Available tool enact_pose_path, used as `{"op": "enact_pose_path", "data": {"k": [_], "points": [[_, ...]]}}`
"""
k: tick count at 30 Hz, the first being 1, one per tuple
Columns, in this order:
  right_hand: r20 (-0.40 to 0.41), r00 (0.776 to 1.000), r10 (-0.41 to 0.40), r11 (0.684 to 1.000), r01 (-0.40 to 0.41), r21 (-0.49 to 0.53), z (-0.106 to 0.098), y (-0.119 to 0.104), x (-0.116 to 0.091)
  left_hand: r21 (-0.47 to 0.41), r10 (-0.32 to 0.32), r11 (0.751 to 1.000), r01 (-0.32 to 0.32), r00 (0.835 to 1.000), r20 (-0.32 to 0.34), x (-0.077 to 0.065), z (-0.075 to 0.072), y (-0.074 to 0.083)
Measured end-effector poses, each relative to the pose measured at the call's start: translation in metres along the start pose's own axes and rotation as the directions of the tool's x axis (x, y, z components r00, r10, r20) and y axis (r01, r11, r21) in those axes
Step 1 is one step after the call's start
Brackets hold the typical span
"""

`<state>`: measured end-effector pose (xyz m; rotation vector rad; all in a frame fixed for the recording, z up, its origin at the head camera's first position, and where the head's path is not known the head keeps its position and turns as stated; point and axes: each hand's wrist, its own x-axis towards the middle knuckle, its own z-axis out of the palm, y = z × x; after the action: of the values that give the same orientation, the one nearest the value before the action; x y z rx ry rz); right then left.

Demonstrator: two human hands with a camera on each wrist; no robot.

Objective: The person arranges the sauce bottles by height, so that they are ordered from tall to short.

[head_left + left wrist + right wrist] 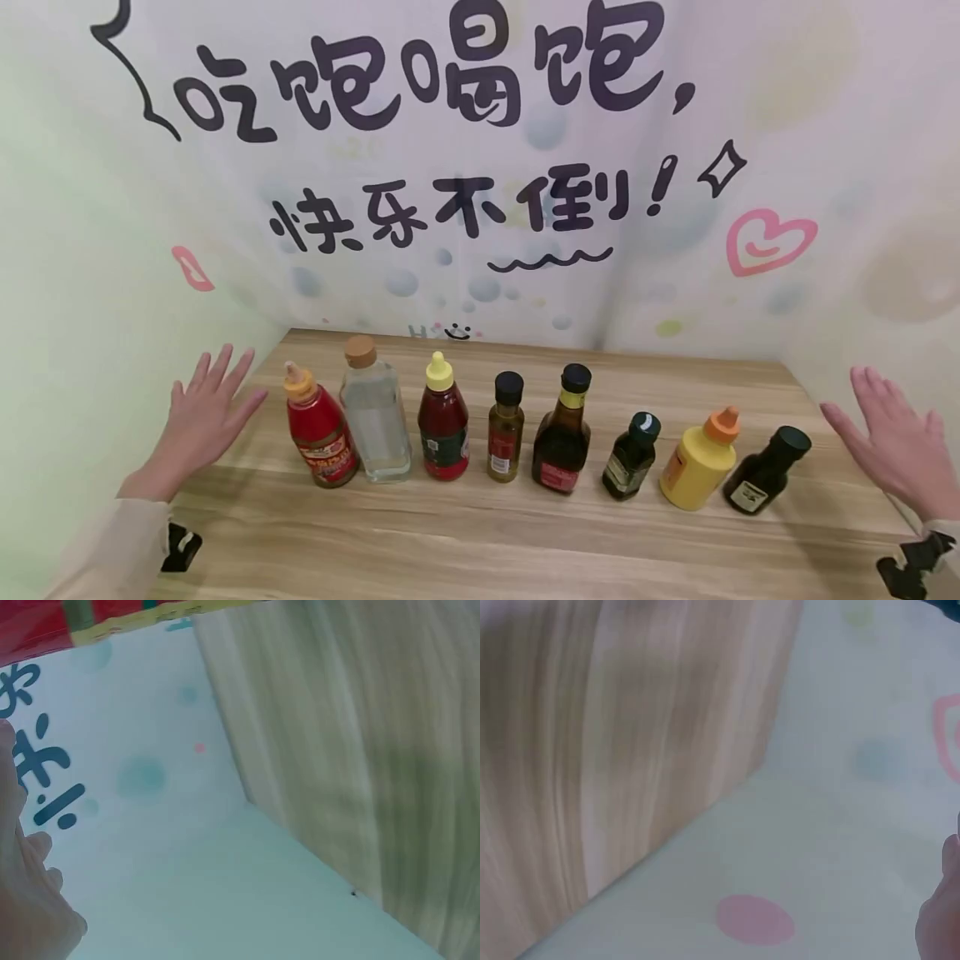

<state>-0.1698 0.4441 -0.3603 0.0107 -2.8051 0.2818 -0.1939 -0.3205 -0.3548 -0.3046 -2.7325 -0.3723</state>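
Observation:
My left hand [201,421] is spread with straight fingers left of a row of bottles, holding nothing; its edge shows in the left wrist view. On the far right my right hand [896,442] is likewise outstretched and bare. From left to right stand a red squeeze bottle [324,446], a clear bottle [377,425] with a brown cap, a dark red squeeze bottle [443,429], a slim black-capped bottle [506,437], a brown sauce bottle [561,446], a small dark bottle [628,465], a yellow squeeze bottle [696,473] and another dark bottle [763,477].
All the bottles stand on a wood-grain table [450,542]. A white printed backdrop [465,292] with black lettering rises behind it, and pale walls close in both sides. Black straps [180,547] circle the wrists.

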Motion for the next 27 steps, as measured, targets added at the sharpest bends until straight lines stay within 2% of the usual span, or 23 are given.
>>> {"op": "enact_pose_path", "data": {"k": [6, 11, 20, 27], "points": [[0.018, 0.999, -0.031, 1.000, 0.031, 0.002, -0.017, -0.009, 0.001, -0.103, -0.008, 0.995, 0.007, 1.000, -0.009, 0.000, -0.012, 0.008], [-0.022, 0.998, -0.067, 0.998, 0.067, -0.009, -0.029, -0.025, 0.007, -0.173, -0.012, 0.985, 0.008, 1.000, -0.023, 0.002, -0.022, 0.014], [-0.052, 0.987, -0.150, 0.989, 0.150, -0.017, -0.048, -0.064, 0.016, -0.342, 0.014, 0.939, -0.037, 0.997, -0.070, 0.005, -0.031, 0.027], [-0.086, 0.962, -0.261, 0.965, 0.263, 0.017, -0.064, -0.095, 0.023, -0.428, 0.044, 0.900, -0.078, 0.995, -0.088, 0.008, -0.040, 0.039]]}}
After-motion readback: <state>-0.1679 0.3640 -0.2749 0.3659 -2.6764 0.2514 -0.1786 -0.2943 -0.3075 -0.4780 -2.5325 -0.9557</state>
